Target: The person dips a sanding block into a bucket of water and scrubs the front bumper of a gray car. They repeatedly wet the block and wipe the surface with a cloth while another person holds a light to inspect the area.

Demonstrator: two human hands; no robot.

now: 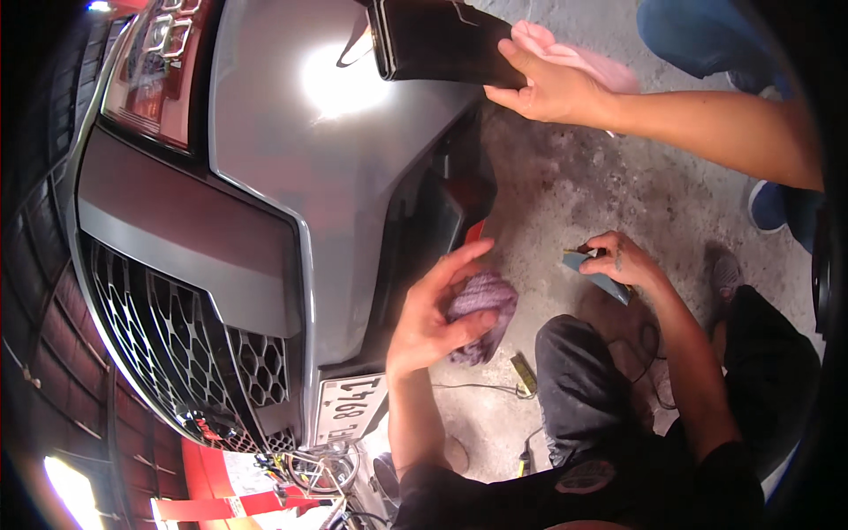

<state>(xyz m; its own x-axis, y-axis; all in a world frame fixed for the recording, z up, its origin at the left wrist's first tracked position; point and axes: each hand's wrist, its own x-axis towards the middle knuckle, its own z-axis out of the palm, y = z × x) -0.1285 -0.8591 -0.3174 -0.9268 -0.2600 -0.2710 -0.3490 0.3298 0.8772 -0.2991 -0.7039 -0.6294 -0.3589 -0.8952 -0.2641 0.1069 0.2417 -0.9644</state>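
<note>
My left hand [430, 315] holds a crumpled purple cloth [482, 318] between thumb and fingers, close by the lower edge of a car's grey bumper [331, 225]. My right hand [619, 260] is farther right, above the concrete floor. Its fingers pinch a folded blue-grey sheet [599, 275], perhaps sandpaper, with a yellowish edge; whether a block lies inside is hidden. A bright reflection shines on the bumper's painted corner. Above it, another person's hand [556, 86] grips a black rectangular case or lamp [444, 43].
A pink cloth [576, 56] hangs by the other person's hand. The car's headlight [156, 73], mesh grille [165, 331] and licence plate [348, 407] are at left. A cable [474, 386] and a yellow-green object [523, 375] lie on the floor. Other people's shoes [768, 207] stand at right.
</note>
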